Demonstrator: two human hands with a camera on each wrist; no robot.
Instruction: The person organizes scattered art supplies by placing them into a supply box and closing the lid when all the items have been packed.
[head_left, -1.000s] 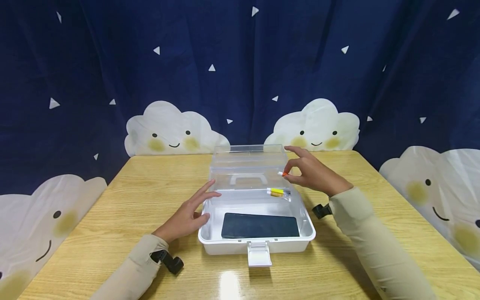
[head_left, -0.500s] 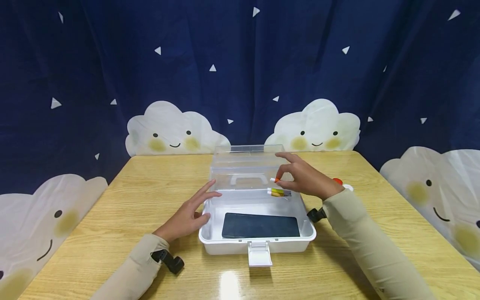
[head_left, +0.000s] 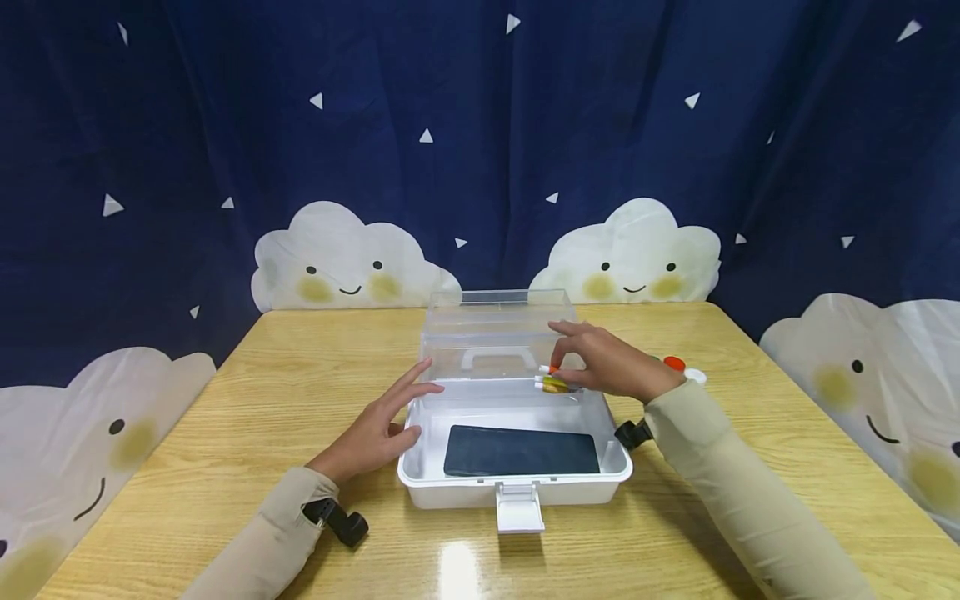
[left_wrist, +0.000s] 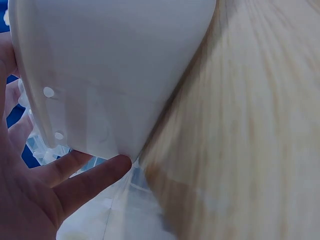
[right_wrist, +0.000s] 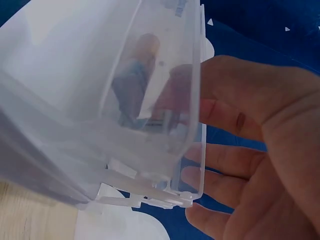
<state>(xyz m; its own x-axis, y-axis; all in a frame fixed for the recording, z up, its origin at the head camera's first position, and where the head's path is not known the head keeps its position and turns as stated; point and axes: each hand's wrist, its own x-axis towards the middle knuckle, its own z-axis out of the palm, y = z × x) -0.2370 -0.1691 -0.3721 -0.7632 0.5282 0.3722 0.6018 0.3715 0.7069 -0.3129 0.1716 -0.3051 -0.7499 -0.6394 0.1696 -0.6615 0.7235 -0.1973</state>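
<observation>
A white plastic storage box (head_left: 517,492) stands on the table with its clear handled lid (head_left: 495,360) tipped back. Against its left rim my left hand (head_left: 375,433) rests with fingers spread; in the left wrist view, fingertips (left_wrist: 120,162) touch the box wall. Over the back right corner, my right hand (head_left: 607,362) pinches a small orange stick with a white end (head_left: 548,368), just above several yellow and orange sticks with white ends (head_left: 551,387). The right wrist view shows that hand's fingers partly through cloudy clear plastic. A dark flat rectangular thing (head_left: 521,452) lies in the box.
Behind my right wrist, a red round thing (head_left: 674,363) and a white round thing (head_left: 695,377) stand on the wooden table (head_left: 330,350). The box's white latch (head_left: 519,510) hangs down in front. A dark blue curtain (head_left: 480,150) closes off the back.
My right hand has moved left and down with the orange stick, to just above the yellow sticks. The red and white round things have come into view behind it. My left hand has stayed still.
</observation>
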